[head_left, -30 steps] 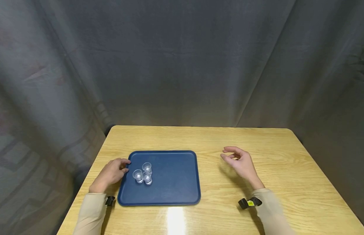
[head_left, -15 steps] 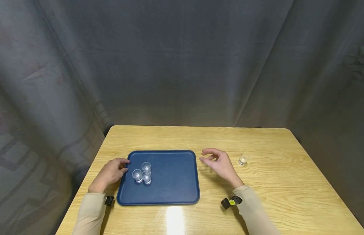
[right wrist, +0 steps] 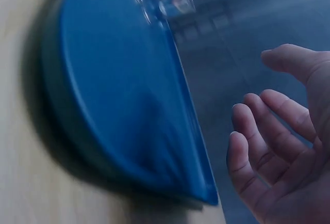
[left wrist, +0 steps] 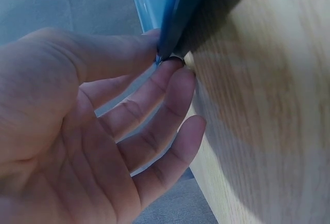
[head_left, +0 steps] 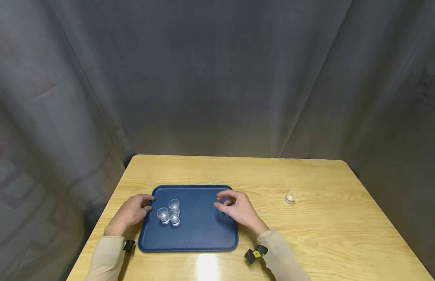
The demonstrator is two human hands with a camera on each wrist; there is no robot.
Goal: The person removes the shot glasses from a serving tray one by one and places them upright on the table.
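A dark blue tray (head_left: 203, 234) lies on the wooden table. Three small clear shot glasses (head_left: 174, 217) stand close together on its left part. At the tray's left rim, my left hand (head_left: 131, 210) pinches the edge; in the left wrist view the thumb (left wrist: 118, 51) lies over the rim and the fingertips (left wrist: 178, 84) come up from below. My right hand (head_left: 236, 207) hovers over the tray's right side with relaxed, bent fingers and nothing in them. The right wrist view shows its thumb apart from the fingers (right wrist: 247, 126).
One more clear shot glass (head_left: 289, 196) stands alone on the table (head_left: 330, 218), to the right of the tray. A grey curtain (head_left: 210, 78) hangs behind the table and along both sides.
My right hand has moved left, from the right part of the table to above the tray, leaving the lone shot glass in sight. The left hand stays at the rim.
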